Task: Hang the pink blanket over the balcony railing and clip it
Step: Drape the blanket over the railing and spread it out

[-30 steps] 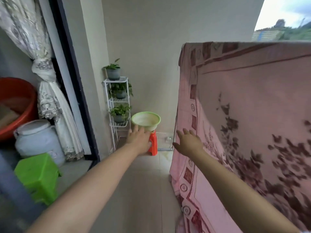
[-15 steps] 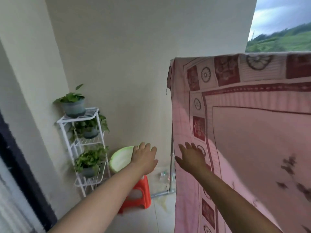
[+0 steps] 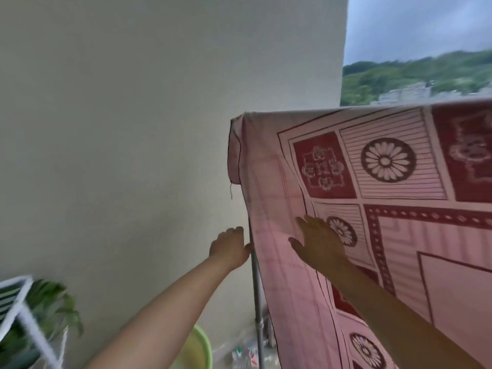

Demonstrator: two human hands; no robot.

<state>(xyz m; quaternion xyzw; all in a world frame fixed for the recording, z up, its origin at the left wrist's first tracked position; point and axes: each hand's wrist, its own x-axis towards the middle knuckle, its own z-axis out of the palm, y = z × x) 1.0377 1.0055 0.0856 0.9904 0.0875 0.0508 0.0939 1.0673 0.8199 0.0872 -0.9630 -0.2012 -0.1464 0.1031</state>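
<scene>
- One pink blanket (image 3: 386, 235) in view, draped over the railing's top edge, which runs from the frame's centre out toward 3 o'clock; the cloth hangs down the near side and fills the lower right.
- We count on the blanket two full round flower medallions near the top, one small one beside the right hand, and one more low down at 5 o'clock; two dark red squares along the top band, the right one cut by the frame edge.
- One loose thread dangles from the blanket's left corner.
- One metal post (image 3: 257, 310) stands upright just under that corner, partly covered by the cloth's left edge.
- Two bare hands, both reaching forward with arms extended.
- Left hand (image 3: 229, 247): fingers relaxed and slightly bent, holding nothing, thumb side right at the blanket's left edge by the post; whether it touches cloth or post we cannot tell.
- Right hand (image 3: 318, 241): fingers straight and spread, palm toward the blanket's face, at or just off the cloth; it grips nothing.
- One white wire shelf (image 3: 18, 310) at 8 o'clock, blurred, with one leafy plant (image 3: 53, 310) beside it.
- One green basin (image 3: 201, 347) at 6 o'clock, partly behind the left forearm.
- Small blurred litter on the floor by the post's foot; uncountable.
- One plain wall (image 3: 133, 129) from 9 to 12 o'clock; green hillside and buildings at 2 o'clock.
</scene>
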